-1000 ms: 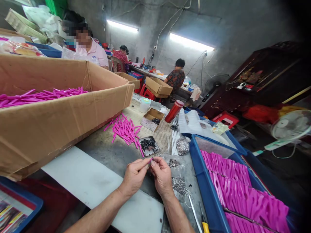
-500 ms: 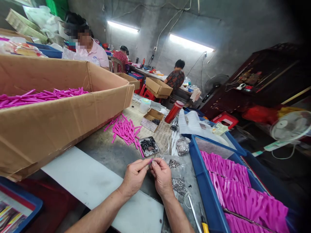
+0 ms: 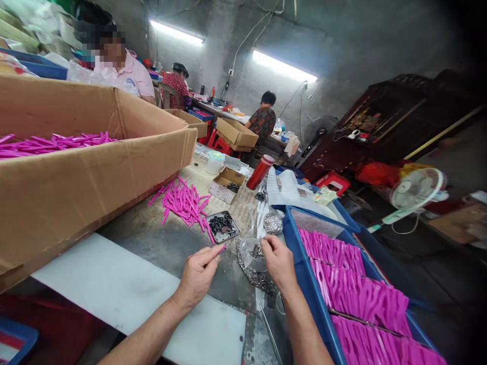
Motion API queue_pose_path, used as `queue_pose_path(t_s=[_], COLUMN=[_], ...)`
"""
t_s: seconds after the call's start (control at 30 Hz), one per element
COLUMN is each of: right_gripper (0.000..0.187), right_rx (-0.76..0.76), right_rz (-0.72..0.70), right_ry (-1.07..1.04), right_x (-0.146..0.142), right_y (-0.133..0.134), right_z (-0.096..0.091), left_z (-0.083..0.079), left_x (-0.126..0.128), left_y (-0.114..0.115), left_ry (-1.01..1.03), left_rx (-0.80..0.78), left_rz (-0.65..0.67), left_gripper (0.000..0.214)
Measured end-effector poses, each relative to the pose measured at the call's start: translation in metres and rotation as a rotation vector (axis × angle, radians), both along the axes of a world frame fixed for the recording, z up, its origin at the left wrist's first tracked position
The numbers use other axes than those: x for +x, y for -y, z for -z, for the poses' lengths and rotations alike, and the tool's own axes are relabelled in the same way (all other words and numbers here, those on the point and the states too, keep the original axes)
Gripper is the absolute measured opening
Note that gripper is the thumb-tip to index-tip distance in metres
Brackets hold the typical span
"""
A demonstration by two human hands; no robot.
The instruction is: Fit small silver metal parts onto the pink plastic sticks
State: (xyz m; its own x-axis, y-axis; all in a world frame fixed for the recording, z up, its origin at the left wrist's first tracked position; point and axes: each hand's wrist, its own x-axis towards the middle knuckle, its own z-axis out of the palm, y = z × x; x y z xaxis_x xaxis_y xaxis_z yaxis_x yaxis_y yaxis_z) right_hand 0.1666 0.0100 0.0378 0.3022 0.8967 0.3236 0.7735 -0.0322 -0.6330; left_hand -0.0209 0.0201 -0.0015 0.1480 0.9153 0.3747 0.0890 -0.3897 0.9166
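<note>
Over bench (image 3: 152, 246), left hand (image 3: 199, 274) pinching magenta piece (image 3: 222, 248).

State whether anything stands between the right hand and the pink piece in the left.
Nothing visible blocks the gap between the right hand and the pink piece. A clear bag of metal bits lies on the table below; whether the hand touches it is unclear.

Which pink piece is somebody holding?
The small pink piece pinched in the left hand, its tip sticking out. The others lie in the loose pile on the table, in the big cardboard box or in the blue bin.
</note>
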Motion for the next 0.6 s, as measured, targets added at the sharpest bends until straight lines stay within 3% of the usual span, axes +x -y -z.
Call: queue_pose_path(t_s=[0.1,0.2,0.4,0.6], right_gripper=[0.022,0.020,0.024,0.024], right_rx=[-0.229,-0.385,-0.455,-0.503], right_rz=[0.020,0.005,-0.074,-0.053], right_ry=[0.351,0.537,0.594,0.633], right_x=[0.008,0.011,0.010,0.008], right_y=[-0.005,-0.010,-0.021,-0.025], right_z=[0.005,0.011,0.016,0.023], left_z=[0.001,0.001,-0.001,0.000], left_x=[0.000,-0.001,-0.001,-0.001], left_y=[0.000,0.000,0.000,0.000], left_ry=[-0.005,-0.010,0.000,-0.005], left_rx=[0.005,0.005,0.000,0.009], left_rz=[0.003,0.004,0.002,0.027], left_gripper=[0.028,0.028,0.027,0.028])
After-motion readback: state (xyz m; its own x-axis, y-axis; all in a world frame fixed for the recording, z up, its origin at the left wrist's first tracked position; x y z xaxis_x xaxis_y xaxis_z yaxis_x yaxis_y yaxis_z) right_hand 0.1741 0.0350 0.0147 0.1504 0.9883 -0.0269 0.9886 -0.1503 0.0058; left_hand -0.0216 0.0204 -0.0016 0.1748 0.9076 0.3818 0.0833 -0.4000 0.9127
